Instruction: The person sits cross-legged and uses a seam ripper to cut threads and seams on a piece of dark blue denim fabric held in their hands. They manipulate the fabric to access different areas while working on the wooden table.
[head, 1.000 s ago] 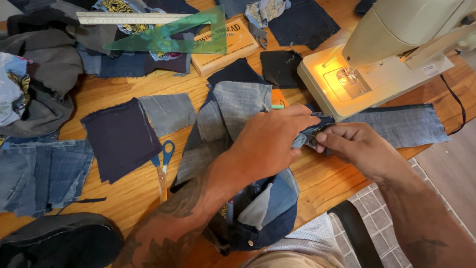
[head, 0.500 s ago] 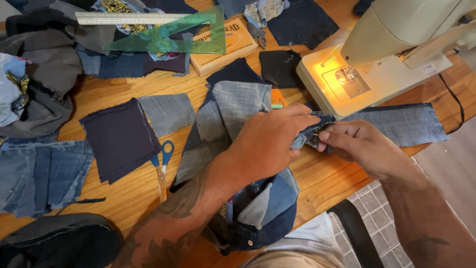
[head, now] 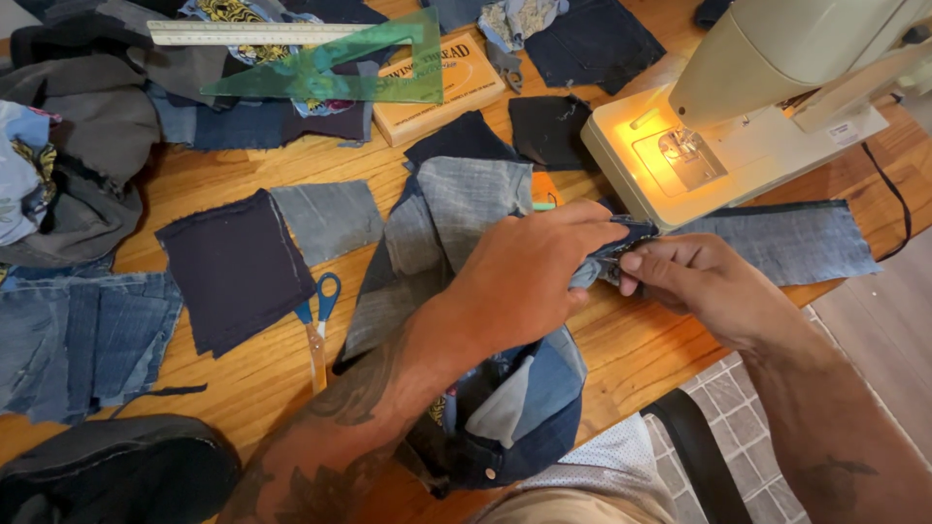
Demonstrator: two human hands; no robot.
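Wooden bench [head: 243, 388] spread with denim scraps, sewing machine [head: 767, 107] lit at the right. Patchwork denim piece [head: 456, 233] runs lengthwise toward the machine's front. Left hand [head: 529, 277] and right hand [head: 694, 281] both pinch its dark edge; judging by that, they're aligning a seam, and steady feeding comes next.

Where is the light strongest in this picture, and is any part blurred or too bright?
Head view: the sewing machine lamp gives a yellow glow on its bed, nearly overexposed; the wooden table is evenly lit; the left hand and right hand look sharp, with soft shadows beneath.
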